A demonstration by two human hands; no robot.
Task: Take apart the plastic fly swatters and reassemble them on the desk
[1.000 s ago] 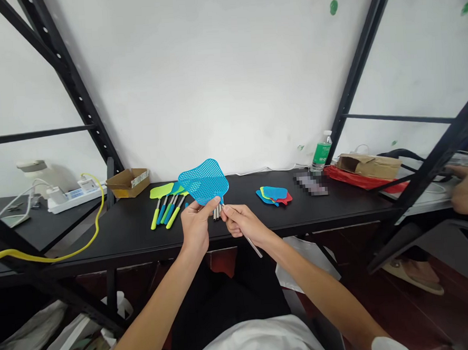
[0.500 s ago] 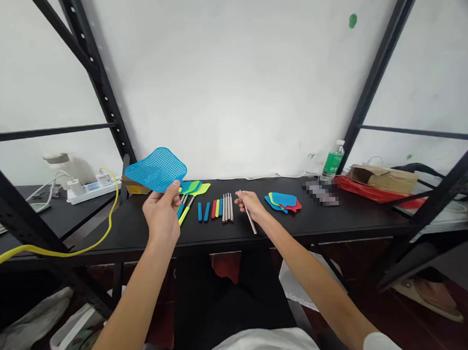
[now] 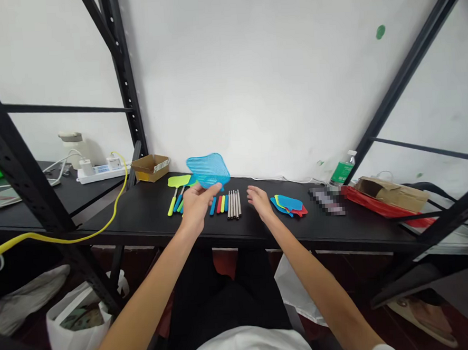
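My left hand pinches a blue mesh fly-swatter head and holds it just above the black table. My right hand hovers with fingers apart and empty beside a row of metal rods. Coloured handle grips lie between my two hands. Finished swatters with green and blue handles lie to the left. A stack of blue, yellow and red swatter heads rests right of my right hand.
A cardboard box and a power strip with a yellow cable sit at the left. A green-labelled bottle, a brown box and red material lie at the right. Black rack posts frame the table; bags lie beneath.
The rod that my right hand held is gone from it and the hand is now open. My left hand carried the blue head left, then back to the centre. The view shifted left.
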